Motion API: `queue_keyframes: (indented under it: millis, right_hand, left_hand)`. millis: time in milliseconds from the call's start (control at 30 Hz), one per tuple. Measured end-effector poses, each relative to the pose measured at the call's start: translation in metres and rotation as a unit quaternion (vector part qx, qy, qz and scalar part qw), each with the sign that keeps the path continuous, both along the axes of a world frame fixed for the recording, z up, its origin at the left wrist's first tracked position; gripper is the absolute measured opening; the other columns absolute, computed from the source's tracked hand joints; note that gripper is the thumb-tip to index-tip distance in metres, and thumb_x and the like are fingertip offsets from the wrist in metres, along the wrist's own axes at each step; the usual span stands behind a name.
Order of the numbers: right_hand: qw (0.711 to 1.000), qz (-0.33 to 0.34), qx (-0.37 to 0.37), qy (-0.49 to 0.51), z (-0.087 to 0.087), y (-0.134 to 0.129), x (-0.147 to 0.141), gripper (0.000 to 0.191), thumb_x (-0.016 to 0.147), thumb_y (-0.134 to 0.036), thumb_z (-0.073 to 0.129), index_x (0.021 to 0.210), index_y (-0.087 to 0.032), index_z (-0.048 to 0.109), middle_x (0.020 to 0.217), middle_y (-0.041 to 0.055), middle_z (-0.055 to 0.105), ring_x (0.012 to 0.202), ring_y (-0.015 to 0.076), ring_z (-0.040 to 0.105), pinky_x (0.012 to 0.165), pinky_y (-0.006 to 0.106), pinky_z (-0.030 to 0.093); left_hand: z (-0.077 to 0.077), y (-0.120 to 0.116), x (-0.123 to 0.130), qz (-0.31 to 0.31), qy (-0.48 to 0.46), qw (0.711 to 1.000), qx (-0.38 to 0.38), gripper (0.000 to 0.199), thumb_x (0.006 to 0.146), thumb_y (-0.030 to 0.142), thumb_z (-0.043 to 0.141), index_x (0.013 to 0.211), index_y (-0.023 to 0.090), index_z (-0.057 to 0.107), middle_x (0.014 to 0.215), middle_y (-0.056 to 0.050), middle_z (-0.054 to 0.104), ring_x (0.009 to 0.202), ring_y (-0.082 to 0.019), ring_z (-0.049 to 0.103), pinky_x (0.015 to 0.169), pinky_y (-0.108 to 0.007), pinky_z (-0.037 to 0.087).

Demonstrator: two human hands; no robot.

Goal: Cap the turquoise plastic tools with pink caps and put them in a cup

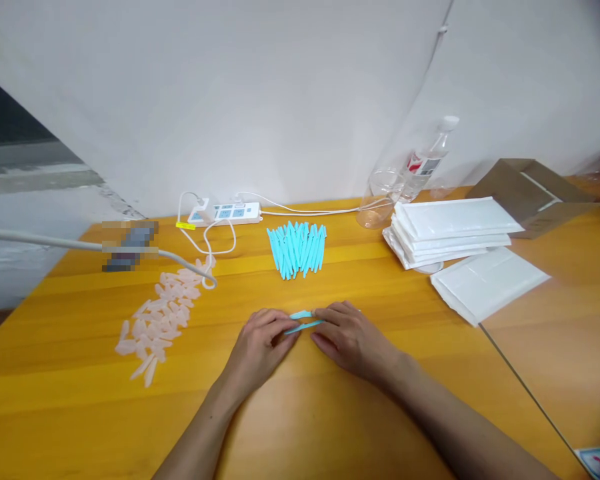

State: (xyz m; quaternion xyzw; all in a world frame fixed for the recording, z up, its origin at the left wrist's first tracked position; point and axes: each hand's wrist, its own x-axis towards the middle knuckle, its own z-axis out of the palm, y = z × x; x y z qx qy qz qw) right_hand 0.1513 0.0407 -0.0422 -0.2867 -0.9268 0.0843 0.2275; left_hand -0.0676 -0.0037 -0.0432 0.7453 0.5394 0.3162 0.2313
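Just in front of me, my left hand [265, 340] and my right hand [353, 337] face each other low over the table. Between them are two slim turquoise sticks, a far one [301, 314] and a near one [307, 326], lying almost parallel. My left fingers and thumb are closed at their left ends. The right fingers are curled over the other ends, hiding them. A pile of similar turquoise sticks [296, 250], slender and tapered, lies beyond my hands. To the left, many pale pink translucent pieces [163, 310], small and elongated, are spread out.
A white power strip [250, 213] with cables sits by the wall. A white cable [80, 241] crosses the left side above a blurred-out item [130, 247]. At right are white padded envelopes [455, 220], a clear bottle [425, 163], a clear container [375, 203] and a cardboard box [525, 193].
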Motion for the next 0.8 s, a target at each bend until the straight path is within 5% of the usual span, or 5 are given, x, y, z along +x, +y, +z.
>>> queue_keyframes:
  millis: [300,533,800]
  right_hand:
    - [1.0,-0.013,-0.018,-0.012,0.008,0.011,0.014,0.022,0.087,-0.023,0.066,0.066,-0.018,0.061,0.069,0.0025,0.064,0.071,0.0157,0.054,0.07,0.032,0.036]
    - [1.0,-0.018,-0.019,0.008,0.001,0.018,0.02,0.007,0.085,-0.031,0.071,0.088,-0.025,0.073,0.102,0.0051,0.07,0.088,0.0194,0.059,0.075,0.034,0.038]
    - [0.998,0.009,-0.044,0.034,-0.008,0.023,0.009,0.012,0.091,-0.022,0.064,0.082,-0.02,0.072,0.085,0.0034,0.07,0.083,0.0159,0.061,0.079,0.031,0.042]
  left_hand:
    - [-0.003,-0.001,0.0,-0.007,0.054,0.998,0.028,0.014,0.087,0.026,0.066,0.098,0.026,0.074,0.099,-0.005,0.069,0.095,-0.02,0.062,0.084,-0.034,0.048]
    - [-0.005,0.001,-0.002,-0.001,0.053,0.997,0.061,0.022,0.086,0.028,0.068,0.107,0.026,0.072,0.105,-0.007,0.068,0.099,-0.021,0.062,0.088,-0.038,0.048]
    - [-0.007,0.006,-0.003,-0.003,0.045,0.998,0.053,0.014,0.089,0.026,0.064,0.099,0.024,0.074,0.102,-0.007,0.072,0.094,-0.02,0.063,0.085,-0.036,0.049]
